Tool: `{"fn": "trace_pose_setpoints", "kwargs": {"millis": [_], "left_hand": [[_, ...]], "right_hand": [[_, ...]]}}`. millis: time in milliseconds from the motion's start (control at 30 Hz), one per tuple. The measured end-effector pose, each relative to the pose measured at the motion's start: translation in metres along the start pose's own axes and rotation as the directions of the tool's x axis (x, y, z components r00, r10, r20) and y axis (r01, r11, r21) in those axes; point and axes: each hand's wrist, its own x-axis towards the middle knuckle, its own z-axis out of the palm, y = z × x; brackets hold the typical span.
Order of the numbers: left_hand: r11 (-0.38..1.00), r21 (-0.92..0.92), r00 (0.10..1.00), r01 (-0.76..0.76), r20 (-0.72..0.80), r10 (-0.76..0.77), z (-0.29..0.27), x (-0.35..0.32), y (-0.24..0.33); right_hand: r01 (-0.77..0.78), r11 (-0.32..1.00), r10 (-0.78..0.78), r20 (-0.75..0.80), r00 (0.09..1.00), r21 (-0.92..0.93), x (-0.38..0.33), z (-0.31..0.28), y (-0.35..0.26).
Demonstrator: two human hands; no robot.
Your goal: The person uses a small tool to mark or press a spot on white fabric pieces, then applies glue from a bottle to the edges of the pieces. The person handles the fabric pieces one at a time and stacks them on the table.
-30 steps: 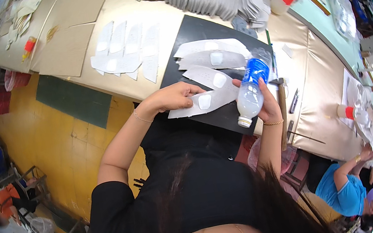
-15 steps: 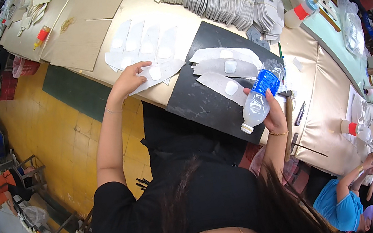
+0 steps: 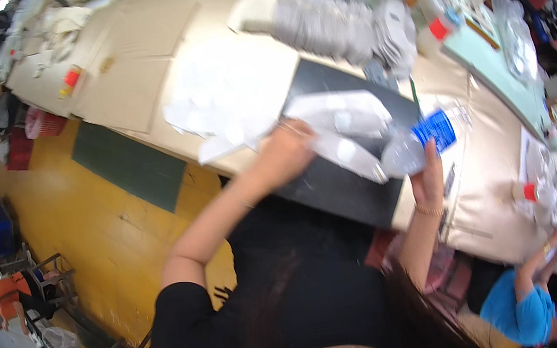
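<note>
The right hand [image 3: 428, 183] is gripping a clear bottle [image 3: 418, 144] with a blue label, tilted over the black mat [image 3: 339, 186]. The left hand [image 3: 287, 151] is pressing down on white pieces [image 3: 346, 116] on the table [image 3: 488, 162], fingers curled.

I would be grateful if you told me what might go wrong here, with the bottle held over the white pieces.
1. The clear plastic bottle with a blue label lies tilted in the right hand above the white cut pieces; it may drip or slip onto them.
2. The left hand rests at the black mat's edge by loose white sheets; a sweep might push them off the table.
</note>
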Motion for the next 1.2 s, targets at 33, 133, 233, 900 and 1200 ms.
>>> {"fn": "trace_pose_setpoints", "kwargs": {"millis": [33, 133, 233, 900, 1200], "left_hand": [[0.992, 0.057, 0.983, -0.117, 0.151, 0.107, 0.01, 0.013, 0.004], [0.964, 0.13, 0.961, -0.233, 0.184, 0.207, 0.035, 0.028, 0.025], [0.978, 0.173, 0.96, -0.115, 0.274, 0.065, 0.04, 0.033, 0.032], [0.752, -0.263, 0.774, 0.605, 0.419, -0.476, 0.008, 0.008, 0.039], [0.057, -0.772, 0.738, 0.633, 0.58, -0.346, 0.007, 0.024, 0.061]], "right_hand": [[0.04, 0.999, -0.04, 0.018, 0.999, 0.007, -0.002, 0.001, -0.002], [0.06, 0.994, -0.062, 0.023, 0.998, 0.086, -0.009, 0.0, -0.01], [0.103, 0.994, -0.106, 0.069, 0.992, 0.036, -0.016, -0.006, -0.014], [0.209, 0.97, -0.209, -0.014, 0.978, 0.122, -0.025, -0.002, -0.021], [0.509, 0.84, -0.516, -0.014, 0.856, 0.189, -0.041, 0.022, -0.044]]}}
